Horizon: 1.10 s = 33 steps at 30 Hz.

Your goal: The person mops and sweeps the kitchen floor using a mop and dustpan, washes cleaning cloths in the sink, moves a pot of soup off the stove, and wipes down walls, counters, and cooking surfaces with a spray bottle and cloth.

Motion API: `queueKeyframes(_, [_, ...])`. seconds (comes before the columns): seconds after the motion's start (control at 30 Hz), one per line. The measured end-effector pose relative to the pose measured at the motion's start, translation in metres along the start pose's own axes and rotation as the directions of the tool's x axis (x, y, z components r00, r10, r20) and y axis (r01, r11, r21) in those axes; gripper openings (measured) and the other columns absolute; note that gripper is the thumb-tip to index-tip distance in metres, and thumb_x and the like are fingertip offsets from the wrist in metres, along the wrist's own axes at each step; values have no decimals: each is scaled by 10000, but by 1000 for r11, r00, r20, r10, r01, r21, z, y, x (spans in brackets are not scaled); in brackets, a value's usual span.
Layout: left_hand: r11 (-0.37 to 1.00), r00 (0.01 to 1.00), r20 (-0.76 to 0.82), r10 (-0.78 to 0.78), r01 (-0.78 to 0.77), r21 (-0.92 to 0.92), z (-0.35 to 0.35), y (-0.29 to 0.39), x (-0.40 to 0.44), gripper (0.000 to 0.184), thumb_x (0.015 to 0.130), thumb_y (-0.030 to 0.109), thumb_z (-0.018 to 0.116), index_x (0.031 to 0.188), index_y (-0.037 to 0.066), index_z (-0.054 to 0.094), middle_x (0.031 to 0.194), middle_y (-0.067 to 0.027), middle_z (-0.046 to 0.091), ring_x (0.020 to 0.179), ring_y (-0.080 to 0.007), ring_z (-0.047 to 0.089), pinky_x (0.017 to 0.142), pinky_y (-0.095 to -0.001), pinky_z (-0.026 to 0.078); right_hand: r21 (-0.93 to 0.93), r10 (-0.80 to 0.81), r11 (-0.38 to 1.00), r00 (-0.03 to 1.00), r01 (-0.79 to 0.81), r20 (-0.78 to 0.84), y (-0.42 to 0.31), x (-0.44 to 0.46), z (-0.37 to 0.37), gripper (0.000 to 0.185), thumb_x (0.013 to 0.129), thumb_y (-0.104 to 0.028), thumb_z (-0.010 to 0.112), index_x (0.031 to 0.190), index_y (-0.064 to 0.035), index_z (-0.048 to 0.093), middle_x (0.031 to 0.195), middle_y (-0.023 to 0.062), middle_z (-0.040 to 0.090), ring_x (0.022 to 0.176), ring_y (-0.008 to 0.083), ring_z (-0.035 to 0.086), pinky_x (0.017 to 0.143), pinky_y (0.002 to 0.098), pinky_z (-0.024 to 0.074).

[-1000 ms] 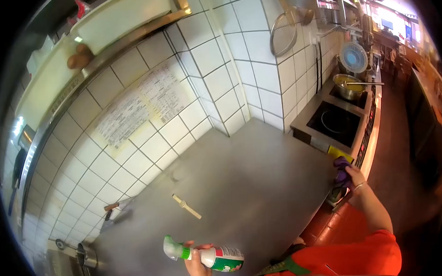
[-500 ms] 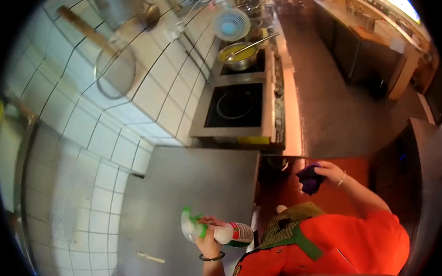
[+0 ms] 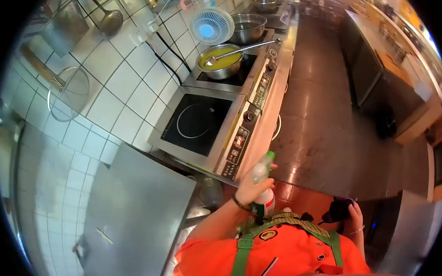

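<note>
My left hand (image 3: 253, 190), with a dark band at the wrist, is wrapped round a spray bottle (image 3: 265, 203). The bottle has a green trigger head, a clear neck and a red-and-white label low down. It is held in front of my body, close to the front edge of the cooker. On the other side, my right hand (image 3: 354, 217) grips a dark purple cloth (image 3: 338, 210) over the red floor. Part of its fingers is hidden by the cloth.
An induction cooker (image 3: 196, 123) stands ahead. Behind it sit a steel pan (image 3: 222, 72) of yellow liquid with a ladle (image 3: 246, 48), a steel pot (image 3: 247, 34) and a fan (image 3: 211, 27). A strainer (image 3: 67, 95) hangs on the tiled wall. At left is a steel worktop (image 3: 140, 205).
My left hand has carried the spray bottle from above the steel worktop rightward to the cooker's front. The cloth in my right hand is lower and further right. The view has turned.
</note>
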<state>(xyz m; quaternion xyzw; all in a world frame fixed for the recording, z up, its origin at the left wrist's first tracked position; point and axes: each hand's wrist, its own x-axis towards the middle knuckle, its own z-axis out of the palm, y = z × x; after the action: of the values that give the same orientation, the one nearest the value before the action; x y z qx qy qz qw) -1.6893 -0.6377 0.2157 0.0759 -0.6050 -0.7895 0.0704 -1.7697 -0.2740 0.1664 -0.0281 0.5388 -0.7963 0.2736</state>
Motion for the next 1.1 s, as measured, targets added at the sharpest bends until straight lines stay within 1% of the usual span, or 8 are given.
queueKeyframes(0.43, [914, 990, 126, 68, -113, 390, 73, -101, 357, 515, 712, 211, 637, 1165, 50, 452, 1035, -89, 551, 913, -157, 539, 810, -305, 425, -177, -193, 963, 978, 203, 76, -130, 314, -131, 366, 843, -195, 474, 1101, 62, 443, 1098, 179, 513, 977, 288, 528, 871, 406, 394])
queueKeyframes(0.7, [896, 976, -127, 178, -108, 431, 121, -63, 503, 648, 672, 302, 625, 1206, 20, 389, 1095, -192, 487, 1025, -295, 464, 874, -356, 367, -218, 175, 970, 931, -107, 321, -183, 479, -169, 345, 857, -161, 456, 1148, 24, 434, 1119, 138, 508, 1012, 244, 503, 896, 366, 374])
queueKeyframes(0.77, [787, 836, -315, 450, -205, 581, 111, -104, 514, 595, 665, 280, 632, 1158, 22, 422, 1025, -174, 514, 931, -281, 506, 819, -352, 403, -303, 279, 939, 875, -162, 397, -180, 529, -162, 333, 856, -148, 455, 1140, 25, 439, 1107, 132, 514, 997, 238, 507, 880, 359, 384])
queueKeyframes(0.8, [963, 918, -350, 189, -103, 249, 104, -76, 504, 508, 663, 268, 634, 1078, 27, 470, 949, -138, 535, 833, -232, 537, 729, -334, 441, -358, 335, 915, 844, -185, 419, -177, 554, -157, 320, 854, -135, 453, 1127, 31, 444, 1094, 134, 519, 980, 239, 511, 862, 359, 394])
queueKeyframes(0.9, [922, 771, -619, 147, 120, 369, 81, -53, 465, 402, 668, 238, 645, 992, 34, 524, 901, -74, 555, 823, -144, 537, 691, -289, 448, -361, 469, 881, 672, -307, 574, -171, 608, -103, 308, 826, -138, 500, 1080, 33, 479, 1000, 97, 549, 871, 199, 527, 765, 309, 423])
queueKeyframes(0.97, [891, 510, -776, 372, 39, 453, 56, -66, 439, 409, 666, 151, 659, 1032, 29, 521, 921, -43, 565, 814, -150, 553, 714, -281, 458, -437, 530, 847, 528, -302, 664, -166, 632, -55, 319, 818, -168, 520, 1074, 19, 485, 964, 84, 552, 839, 184, 527, 738, 298, 423])
queueKeyframes(1.03, [968, 345, -912, 222, -191, 163, 34, -33, 404, 343, 691, 44, 605, 1023, 36, 517, 906, -28, 568, 696, -94, 553, 602, -233, 479, -555, 604, 795, 228, -246, 764, -158, 652, -11, 376, 781, -232, 575, 1048, 21, 497, 906, 70, 555, 767, 168, 524, 679, 274, 419])
queueKeyframes(1.1, [961, 131, -971, 201, -220, 170, 0, -1, 367, 235, 702, -19, 572, 924, 36, 522, 769, -20, 559, 595, -90, 529, 526, -219, 453, -584, 621, 780, 166, -223, 766, -154, 652, 40, 360, 779, -196, 575, 1057, 25, 512, 948, 65, 565, 844, 169, 525, 752, 288, 410])
